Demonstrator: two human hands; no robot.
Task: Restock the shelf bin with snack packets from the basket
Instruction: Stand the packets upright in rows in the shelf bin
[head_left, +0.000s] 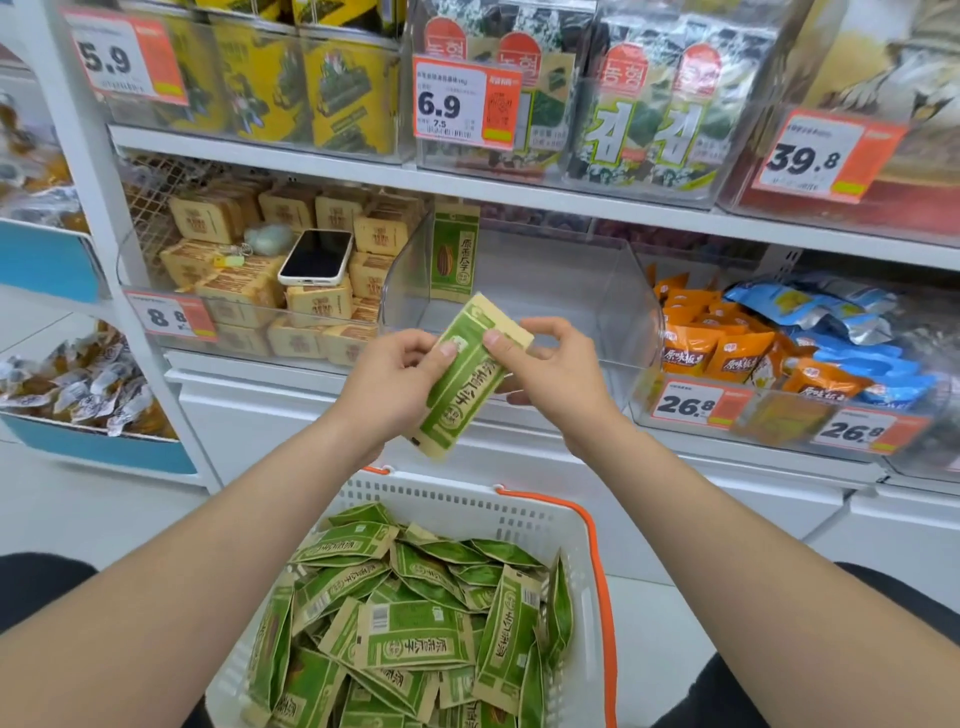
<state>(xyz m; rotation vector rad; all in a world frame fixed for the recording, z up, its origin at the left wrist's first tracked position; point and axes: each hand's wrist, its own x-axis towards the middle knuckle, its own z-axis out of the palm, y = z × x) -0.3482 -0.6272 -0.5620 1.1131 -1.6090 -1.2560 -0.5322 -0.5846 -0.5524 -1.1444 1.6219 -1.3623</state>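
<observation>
I hold one green snack packet (470, 376) tilted between both hands, left hand (397, 382) and right hand (553, 371) pinching its upper edges. The clear shelf bin (613, 291) behind holds a single upright packet (454, 254) (at its left wall); the basket (582, 525) below is full.

Both forearms bare, no sleeves in view. left hand (395, 384) and right hand (558, 376): no gloves, rings or watch, nails short and unpainted. Dark black trousers (36, 587) at both lower corners.
</observation>
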